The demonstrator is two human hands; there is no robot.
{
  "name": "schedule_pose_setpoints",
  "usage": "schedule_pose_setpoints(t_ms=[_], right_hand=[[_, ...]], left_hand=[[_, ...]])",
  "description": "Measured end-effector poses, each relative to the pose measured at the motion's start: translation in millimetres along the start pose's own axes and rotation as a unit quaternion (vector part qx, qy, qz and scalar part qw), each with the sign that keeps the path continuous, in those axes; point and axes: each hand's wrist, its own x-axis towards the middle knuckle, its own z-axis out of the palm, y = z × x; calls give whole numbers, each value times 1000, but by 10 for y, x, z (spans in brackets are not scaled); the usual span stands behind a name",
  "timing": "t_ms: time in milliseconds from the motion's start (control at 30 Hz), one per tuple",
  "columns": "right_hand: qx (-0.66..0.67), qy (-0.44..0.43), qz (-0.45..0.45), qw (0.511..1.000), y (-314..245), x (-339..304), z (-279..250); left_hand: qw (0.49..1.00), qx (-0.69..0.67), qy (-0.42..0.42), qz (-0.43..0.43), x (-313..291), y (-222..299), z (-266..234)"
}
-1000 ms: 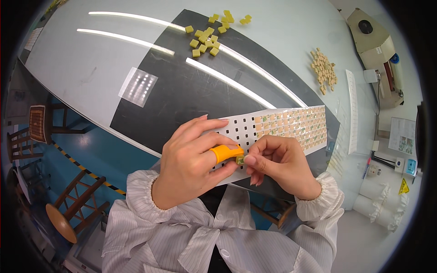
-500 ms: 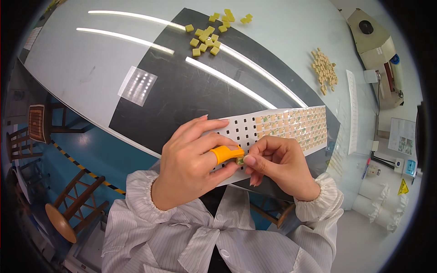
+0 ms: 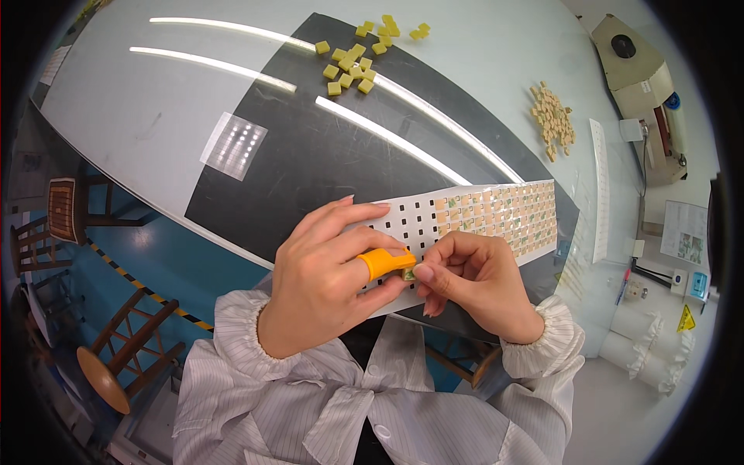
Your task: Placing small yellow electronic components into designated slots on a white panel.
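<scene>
My left hand is over the white sheet with black squares, an orange finger sleeve on one finger. Pinched between that sleeved finger and the thumb is a small square block with a greenish face. My right hand is closed in a pinch, its thumb and fingertips right beside the block. Whatever lies between those fingertips is too small or hidden to make out. Tan square pieces in close rows cover the sheet's right part. The left hand hides some of the sheet.
Beyond the sheet, yellow-green cubes lie loose on the dark mat. A heap of small tan pieces sits at the far right of the table. A clear square film lies at the left. Wooden stools stand below.
My right fingertips have shifted very slightly at the block. The left hand, the block and the sheet look unmoved.
</scene>
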Motion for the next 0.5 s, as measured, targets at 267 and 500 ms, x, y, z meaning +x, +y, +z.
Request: schedule_pose_setpoints(t_ms=[267, 500], right_hand=[[-197, 26, -75, 977, -71, 33, 76], [-299, 9, -97, 949, -117, 1, -66]], left_hand=[[1000, 9, -3, 3, 33, 15, 2], [1000, 13, 0, 3, 20, 14, 16]])
